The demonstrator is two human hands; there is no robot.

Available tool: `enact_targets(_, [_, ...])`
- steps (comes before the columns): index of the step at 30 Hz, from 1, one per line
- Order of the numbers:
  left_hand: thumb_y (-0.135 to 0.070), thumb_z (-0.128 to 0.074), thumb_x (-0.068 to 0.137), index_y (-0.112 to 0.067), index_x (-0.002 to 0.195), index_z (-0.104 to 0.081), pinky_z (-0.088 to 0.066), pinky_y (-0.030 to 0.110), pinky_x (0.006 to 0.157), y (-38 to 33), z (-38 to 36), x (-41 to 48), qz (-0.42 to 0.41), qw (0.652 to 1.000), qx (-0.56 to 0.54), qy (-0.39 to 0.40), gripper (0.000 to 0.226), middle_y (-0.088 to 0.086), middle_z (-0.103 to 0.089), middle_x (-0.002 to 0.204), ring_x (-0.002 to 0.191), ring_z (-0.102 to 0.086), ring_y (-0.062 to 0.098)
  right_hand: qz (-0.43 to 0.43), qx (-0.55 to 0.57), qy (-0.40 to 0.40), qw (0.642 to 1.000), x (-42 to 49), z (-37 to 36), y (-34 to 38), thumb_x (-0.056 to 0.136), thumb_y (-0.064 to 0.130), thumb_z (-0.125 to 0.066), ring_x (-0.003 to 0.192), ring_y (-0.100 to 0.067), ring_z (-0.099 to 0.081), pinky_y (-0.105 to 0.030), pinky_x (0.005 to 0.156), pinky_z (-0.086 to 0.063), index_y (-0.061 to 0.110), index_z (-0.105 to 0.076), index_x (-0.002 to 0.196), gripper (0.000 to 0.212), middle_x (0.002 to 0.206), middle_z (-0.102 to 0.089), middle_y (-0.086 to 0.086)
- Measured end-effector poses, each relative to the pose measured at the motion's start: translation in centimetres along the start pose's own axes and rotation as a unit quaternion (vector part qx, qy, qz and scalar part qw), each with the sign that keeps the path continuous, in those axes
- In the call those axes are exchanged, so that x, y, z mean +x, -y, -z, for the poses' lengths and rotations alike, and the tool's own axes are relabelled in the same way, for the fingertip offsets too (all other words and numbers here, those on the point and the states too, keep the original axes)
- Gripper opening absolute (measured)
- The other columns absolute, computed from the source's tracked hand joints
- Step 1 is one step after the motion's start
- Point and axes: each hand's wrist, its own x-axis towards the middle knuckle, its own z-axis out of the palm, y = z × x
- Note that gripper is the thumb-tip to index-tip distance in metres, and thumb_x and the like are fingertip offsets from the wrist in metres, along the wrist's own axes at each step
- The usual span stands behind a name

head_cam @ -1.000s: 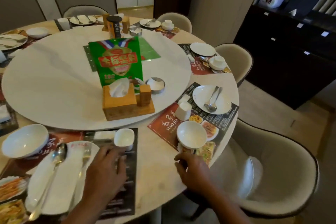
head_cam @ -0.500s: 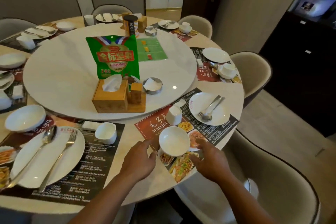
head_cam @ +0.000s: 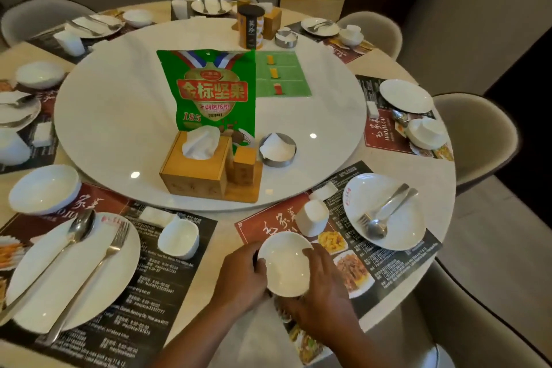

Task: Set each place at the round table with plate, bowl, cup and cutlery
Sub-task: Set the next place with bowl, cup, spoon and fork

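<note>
A green snack bag (head_cam: 209, 89) at the centre of the bench (head_cam: 222, 236) carries yellow characters 金标坚果 on a red banner. A smaller line beneath is hard to read, and the number 185 is at lower left. At 3 o'clock, a red placemat (head_cam: 379, 131) reads MAOJIACAI beside white brush calligraphy. At 5 o'clock, another placemat (head_cam: 268, 227) shows large white calligraphy, 毛家菜, on red. At 7 o'clock, a black placemat (head_cam: 155, 293) lists small white print: 6:00-00:00 is legible, the phone numbers mostly blurred. A dark canister (head_cam: 251, 27) at 12 o'clock bears vertical gold characters, too small to read.
</note>
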Motion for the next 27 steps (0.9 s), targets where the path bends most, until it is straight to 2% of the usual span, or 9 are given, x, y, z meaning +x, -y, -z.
enact_targets(5, [-0.015, -0.058, 0.093, -0.027, 0.129, -0.061, -0.044, 0.02, 0.087, 1.2, 2.0, 2.1, 0.023, 0.997, -0.016, -0.07, 0.038, -0.005, -0.067, 0.12, 0.103, -0.06, 0.008, 0.047, -0.108, 0.038, 0.992, 4.2, 0.2, 3.0, 0.071, 0.076, -0.054, 0.129, -0.034, -0.05, -0.048, 0.1, -0.049, 0.016, -0.055, 0.123, 0.079, 0.144, -0.05, -0.014])
enact_targets(8, [-0.011, -0.059, 0.092, -0.025, 0.127, -0.063, -0.042, 0.019, 0.082, 1.7, 2.3, 3.2, 0.015, 0.995, -0.023, -0.096, 0.038, -0.003, -0.069, 0.115, 0.095, -0.058, 0.005, 0.076, -0.167, 0.073, 0.98, 6.6, 0.5, 3.2, 0.073, 0.073, -0.055, 0.13, -0.038, -0.048, -0.05, 0.107, -0.041, 0.014, -0.063, 0.115, 0.074, 0.138, -0.055, -0.018])
enact_targets(13, [-0.014, -0.058, 0.093, -0.026, 0.129, -0.061, -0.043, 0.021, 0.083, 2.0, 2.0, 3.9, 0.021, 0.994, -0.034, -0.106, 0.037, -0.003, -0.069, 0.112, 0.095, -0.058, 0.007, 0.127, -0.216, 0.115, 0.961, 8.8, 1.6, 3.4, 0.078, 0.073, -0.047, 0.131, -0.037, -0.042, -0.048, 0.115, -0.032, 0.013, -0.064, 0.114, 0.072, 0.138, -0.054, -0.018])
enact_targets(16, [-0.015, -0.059, 0.094, -0.026, 0.129, -0.061, -0.042, 0.02, 0.084, 1.7, 2.0, 4.1, 0.018, 0.994, -0.037, -0.103, 0.037, -0.006, -0.067, 0.114, 0.096, -0.057, 0.006, 0.139, -0.23, 0.133, 0.954, 9.5, 2.1, 3.2, 0.078, 0.076, -0.041, 0.138, -0.039, -0.035, -0.05, 0.122, -0.017, 0.012, -0.06, 0.122, 0.079, 0.145, -0.048, -0.02])
enact_targets(19, [-0.016, -0.06, 0.093, -0.026, 0.129, -0.061, -0.043, 0.02, 0.084, 1.4, 1.9, 4.2, 0.021, 0.994, -0.036, -0.102, 0.037, -0.005, -0.068, 0.114, 0.096, -0.057, 0.005, 0.147, -0.24, 0.14, 0.949, 9.9, 2.2, 2.6, 0.076, 0.078, -0.045, 0.141, -0.04, -0.034, -0.05, 0.123, -0.011, 0.014, -0.057, 0.125, 0.082, 0.147, -0.045, -0.021])
enact_targets(24, [-0.015, -0.059, 0.094, -0.027, 0.129, -0.06, -0.046, 0.022, 0.086, 1.1, 1.6, 3.9, 0.024, 0.994, -0.039, -0.097, 0.038, -0.007, -0.067, 0.113, 0.096, -0.058, 0.006, 0.159, -0.236, 0.147, 0.947, 9.9, 2.6, 2.0, 0.075, 0.08, -0.046, 0.141, -0.043, -0.035, -0.052, 0.122, -0.011, 0.014, -0.057, 0.125, 0.084, 0.145, -0.048, -0.024])
enact_targets(27, [-0.014, -0.058, 0.094, -0.026, 0.129, -0.061, -0.046, 0.023, 0.085, 0.9, 1.4, 3.7, 0.033, 0.993, -0.033, -0.104, 0.037, -0.005, -0.068, 0.113, 0.095, -0.058, 0.008, 0.183, -0.249, 0.148, 0.94, 9.8, 3.2, 1.4, 0.065, 0.072, -0.068, 0.142, -0.046, -0.034, -0.052, 0.118, -0.013, 0.014, -0.054, 0.129, 0.088, 0.145, -0.047, -0.028])
